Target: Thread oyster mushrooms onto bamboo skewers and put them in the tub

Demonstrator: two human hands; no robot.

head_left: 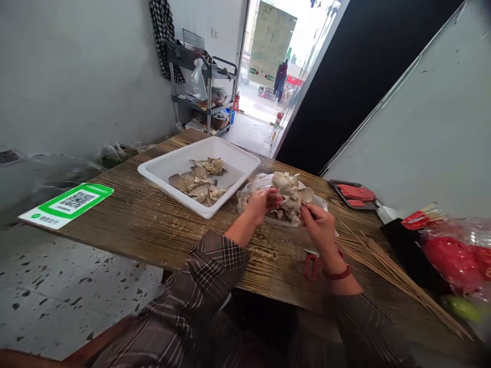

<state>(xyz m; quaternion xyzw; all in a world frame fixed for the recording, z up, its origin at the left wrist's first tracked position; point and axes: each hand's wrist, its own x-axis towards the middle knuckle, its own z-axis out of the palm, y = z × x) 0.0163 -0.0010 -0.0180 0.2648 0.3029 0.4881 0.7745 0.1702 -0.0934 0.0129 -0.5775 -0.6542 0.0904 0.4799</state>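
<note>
A clump of grey-white oyster mushrooms (292,197) is between my two hands, above a clear plastic bag (247,193) on the wooden table. My left hand (263,204) has its fingers curled against the clump's left side; its thumb is partly hidden. At the lower right of the clump, my right hand (319,221) pinches a mushroom edge between thumb and fingers. To the left stands a white plastic tub (209,210) with several torn mushroom pieces (199,181) in it, some apparently on thin skewers. Red-handled scissors (311,266) lie beside my right wrist.
Loose bamboo skewers (399,271) spread over the table's right side. Beyond them are a dark tray of pink-red slabs (356,193) and red plastic packages (448,260). A green payment sign (76,200) sits at the left edge. A shelf cart (209,92) stands near the doorway.
</note>
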